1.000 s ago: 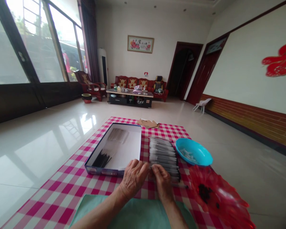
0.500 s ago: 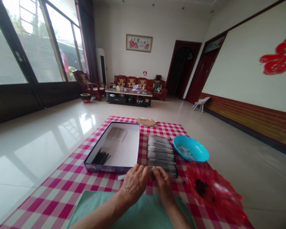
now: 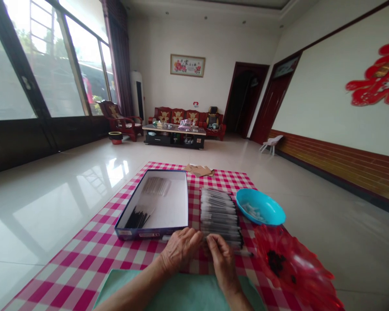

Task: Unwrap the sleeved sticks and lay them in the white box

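My left hand [image 3: 182, 248] is closed around a pale, see-through pen barrel [image 3: 165, 238], whose end pokes out on the left below the box. Close beside it, my right hand [image 3: 221, 255] pinches thumb and forefinger together at the other hand's fingertips; whatever is between them is too small to make out. Just beyond the hands lies a row of clear pens [image 3: 218, 216] with dark ends, stacked side by side. The shallow box [image 3: 171, 203] at the left holds clear tubes [image 3: 156, 186] and thin black pen refills [image 3: 138, 218].
A blue bowl [image 3: 275, 209] with small whitish pieces stands right of the pens. Nearer is a red petal-shaped dish [image 3: 307, 272] holding small black pieces. Cardboard scraps [image 3: 199, 170] lie at the far edge of the checkered tablecloth [image 3: 68, 268]. A green cloth [image 3: 123, 285] lies under my forearms.
The whole view has shifted slightly, with the table sitting a little lower. My hands keep nearly the same hold, fingertips close together; the fingers have shifted only a little.
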`<state>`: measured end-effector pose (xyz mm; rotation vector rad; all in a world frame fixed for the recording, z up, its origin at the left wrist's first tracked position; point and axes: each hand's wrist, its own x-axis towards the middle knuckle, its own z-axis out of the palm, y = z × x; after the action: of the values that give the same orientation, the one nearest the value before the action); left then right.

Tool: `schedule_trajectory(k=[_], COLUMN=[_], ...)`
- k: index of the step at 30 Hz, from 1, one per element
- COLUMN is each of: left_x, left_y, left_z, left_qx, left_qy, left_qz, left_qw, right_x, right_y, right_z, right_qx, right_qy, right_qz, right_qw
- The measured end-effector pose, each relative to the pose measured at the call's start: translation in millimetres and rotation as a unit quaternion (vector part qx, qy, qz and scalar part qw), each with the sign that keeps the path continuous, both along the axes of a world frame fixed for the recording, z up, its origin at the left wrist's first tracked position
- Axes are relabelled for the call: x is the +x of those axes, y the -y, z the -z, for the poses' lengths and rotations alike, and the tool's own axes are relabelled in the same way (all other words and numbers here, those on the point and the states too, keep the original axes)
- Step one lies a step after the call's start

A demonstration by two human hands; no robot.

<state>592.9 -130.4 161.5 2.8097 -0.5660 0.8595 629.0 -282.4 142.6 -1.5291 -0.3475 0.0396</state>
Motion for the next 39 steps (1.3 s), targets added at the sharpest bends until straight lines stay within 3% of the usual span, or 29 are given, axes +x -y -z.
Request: schedule_trajectory(k=[6,13,26,32,39], left_x=[-15,-23,-20,-18,-20], left_y=[9,8,2,0,0], left_z=[-7.6,0.7,5.2,6.3,6.6], left_qx=[0.011,-0.021,-0.049,-0.046,-0.041], left_qy=[-0.027,-0.033,-0.061,-0.064,-0.079], left_qz=[-0.052,-0.084,-0.084,-0.075,-0.076], left_qw=[0.998,0.996,0.993,0.994,0.993], right_x=[1,-2,-5,-3,-6], right_y=[1,0,-3,-4,-5], right_z=[3.1,-0.6,-8.5,0.4,-9.5], right_qx=[-0.005,-0.024,0.0,-0.072,-0.03], right_qy=[0.005,0.005,-0.019,-0.002,0.002], right_qz=[-0.019,-0.067,-0.082,-0.027,-0.083], right_qw=[1.0,0.997,0.996,0.997,0.996])
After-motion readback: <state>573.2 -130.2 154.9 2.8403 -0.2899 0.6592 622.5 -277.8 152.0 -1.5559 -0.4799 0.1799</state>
